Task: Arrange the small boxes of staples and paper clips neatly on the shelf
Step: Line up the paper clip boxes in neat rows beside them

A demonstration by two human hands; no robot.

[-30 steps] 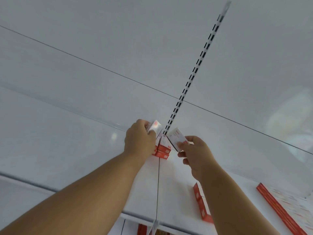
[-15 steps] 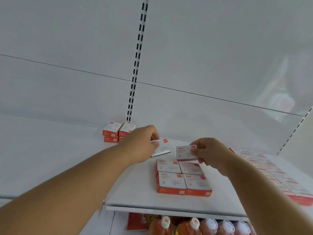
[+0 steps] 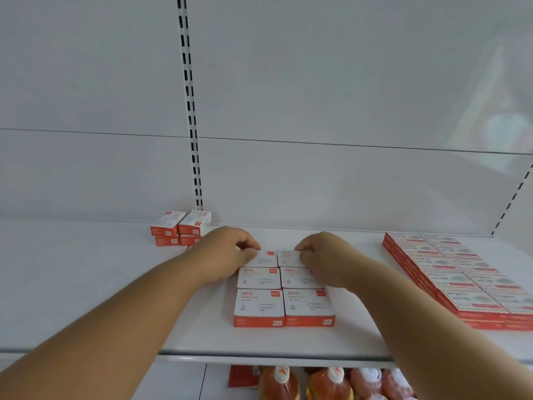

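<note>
- Fingers of the left hand [image 3: 227,252] curl down over the far left white-and-orange cardboard box [image 3: 266,258], thumb and fingertips pinching its back edge as it goes in behind the block.
- Right hand [image 3: 323,256] mirrors it, fingers bent over the far right white-and-orange cardboard box [image 3: 288,257], gripping its far edge; how deep the fingers wrap cannot be told, since the knuckles hide them.
- Both held boxes sit just behind the two-by-two block of matching white-topped, orange-sided boxes [image 3: 284,295], touching or nearly touching its back row, and they meet each other along a middle seam.
- To finish well, I would judge the need is to lower each box flat, then press it forward until its front edge butts against the row ahead, with the centre seam running on in one straight line.
- Sliding beats dropping here: these light cartons look apt to skid or tip, and a nudge could knock the front rows out of square.
- Fingers should lift straight up on release, so no corner is dragged askew.
- Farther out on the white metal shelf [image 3: 86,284], a small two-high stack of orange-and-white boxes [image 3: 180,228] stands at the back wall by the slotted upright [image 3: 191,125], well apart on the left; likely next to be brought over.
- Wide, flat block of orange-edged boxes with grey print [image 3: 461,275] lies on the right, apart from the hands.
- Orange bottles with white caps [image 3: 328,383] show on the level below.
</note>
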